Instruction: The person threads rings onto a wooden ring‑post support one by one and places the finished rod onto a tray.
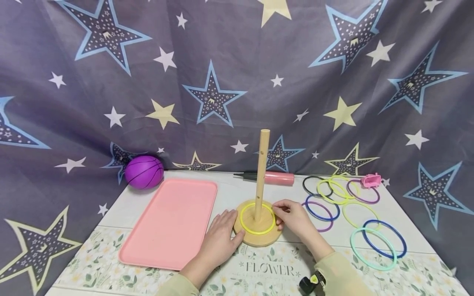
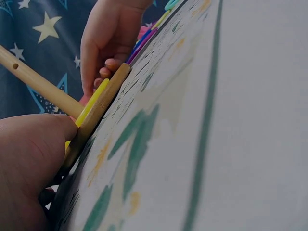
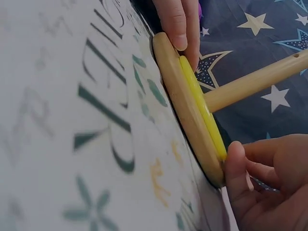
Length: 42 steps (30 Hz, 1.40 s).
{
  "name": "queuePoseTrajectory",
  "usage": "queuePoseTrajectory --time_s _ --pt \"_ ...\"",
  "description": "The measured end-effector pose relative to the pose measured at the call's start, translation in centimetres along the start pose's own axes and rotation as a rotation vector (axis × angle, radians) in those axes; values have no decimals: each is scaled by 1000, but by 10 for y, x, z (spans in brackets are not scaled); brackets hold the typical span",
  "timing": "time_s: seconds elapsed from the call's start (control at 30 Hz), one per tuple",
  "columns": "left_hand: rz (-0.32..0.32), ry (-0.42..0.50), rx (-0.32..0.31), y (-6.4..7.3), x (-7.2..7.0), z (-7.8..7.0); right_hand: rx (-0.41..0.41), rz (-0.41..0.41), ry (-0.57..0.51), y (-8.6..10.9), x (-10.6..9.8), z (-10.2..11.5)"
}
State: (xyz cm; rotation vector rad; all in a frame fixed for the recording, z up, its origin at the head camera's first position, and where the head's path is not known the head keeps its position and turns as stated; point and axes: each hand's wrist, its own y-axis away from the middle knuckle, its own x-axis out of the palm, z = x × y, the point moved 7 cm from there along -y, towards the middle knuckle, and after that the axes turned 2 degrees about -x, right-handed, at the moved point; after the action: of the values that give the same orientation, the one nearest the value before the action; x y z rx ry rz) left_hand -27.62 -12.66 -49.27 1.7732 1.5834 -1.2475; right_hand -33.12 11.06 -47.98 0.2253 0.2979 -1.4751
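A yellow ring [image 1: 242, 225] lies flat on the round wooden base [image 1: 259, 240], encircling the foot of an upright wooden post [image 1: 262, 164]. My left hand [image 1: 220, 236] rests against the base's left edge with its fingers extended. At the ring's right side, my right hand [image 1: 294, 218] pinches the rim between thumb and forefinger, the other fingers curled. In the right wrist view, the thumb [image 3: 235, 166] meets the edge of the ring [image 3: 204, 108] close to the base [image 3: 187, 115]. The left thumb [image 2: 65, 127] touches the base's near side in the left wrist view.
A pink tray [image 1: 170, 226] lies left, with a purple ball [image 1: 144, 172] behind it. A pink pump [image 1: 278, 178] lies behind the post. To the right are several loose rings, including a turquoise ring [image 1: 352, 250], and a small pink clip [image 1: 371, 180]. A star-patterned curtain [image 1: 237, 41] hangs behind.
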Motion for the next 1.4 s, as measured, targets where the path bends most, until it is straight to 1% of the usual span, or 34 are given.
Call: queuePoseTrajectory --time_s 0.07,0.17,0.37,0.57,0.73,1.03,1.23,1.4 --pt "9 0 -1 0 2 0 4 4 -11 3 -5 0" --pt "19 1 -2 0 3 -1 -4 -6 8 9 -15 3" --pt "13 10 -11 0 1 0 -29 -31 99 20 -38 11" --pt "6 3 -20 0 3 4 -43 -51 167 31 -67 15" --pt "9 -5 -17 1 3 3 -43 -71 206 38 -94 11" --pt "-1 5 0 -1 3 2 -50 -105 343 54 -140 4" --pt "0 4 1 -1 3 2 -31 -129 428 63 -169 -5" --pt "-6 6 3 -1 2 2 8 -135 502 69 -191 -15"
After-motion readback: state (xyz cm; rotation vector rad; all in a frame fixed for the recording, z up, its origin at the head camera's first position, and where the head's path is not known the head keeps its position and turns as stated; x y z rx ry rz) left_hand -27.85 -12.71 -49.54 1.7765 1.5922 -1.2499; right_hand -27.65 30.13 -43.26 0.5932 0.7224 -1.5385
